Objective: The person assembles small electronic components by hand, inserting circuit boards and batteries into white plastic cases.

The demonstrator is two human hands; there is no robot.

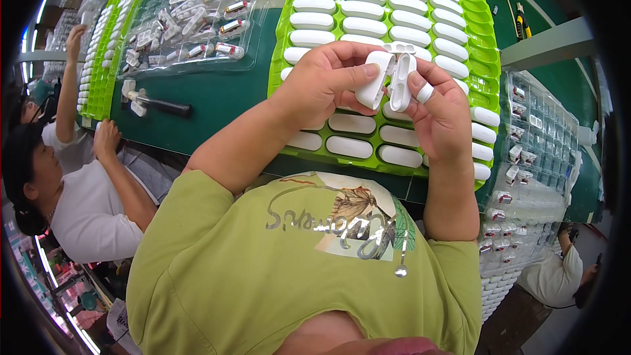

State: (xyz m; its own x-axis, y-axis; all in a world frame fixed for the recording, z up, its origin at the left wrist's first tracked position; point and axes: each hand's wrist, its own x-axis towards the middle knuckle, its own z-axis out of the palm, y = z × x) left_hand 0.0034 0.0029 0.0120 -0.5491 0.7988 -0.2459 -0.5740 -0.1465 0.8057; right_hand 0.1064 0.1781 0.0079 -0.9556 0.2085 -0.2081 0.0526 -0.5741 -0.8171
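Observation:
Over the near part of a bright green tray (490,69), I hold an opened white earbud charging case with both hands. My left hand (319,85) is closed on its smooth rounded shell (373,77), thumb on top. In my right hand (439,108), thumb and fingers pinch the piece with two rounded hollows (401,84). The two pieces lie side by side, nearly touching; whether a hinge joins them I cannot tell. A white band (425,93) circles a digit of my right hand. Rows of white oval cases (349,147) fill much of the tray beneath.
Left of the tray, a clear plastic tray (244,46) holds many loose white and metallic parts. A black-handled hammer (164,105) lies nearer. More clear trays (542,131) stand at right, below a yellow-black tool (522,23). Co-workers sit at left (98,210) and lower right (552,276).

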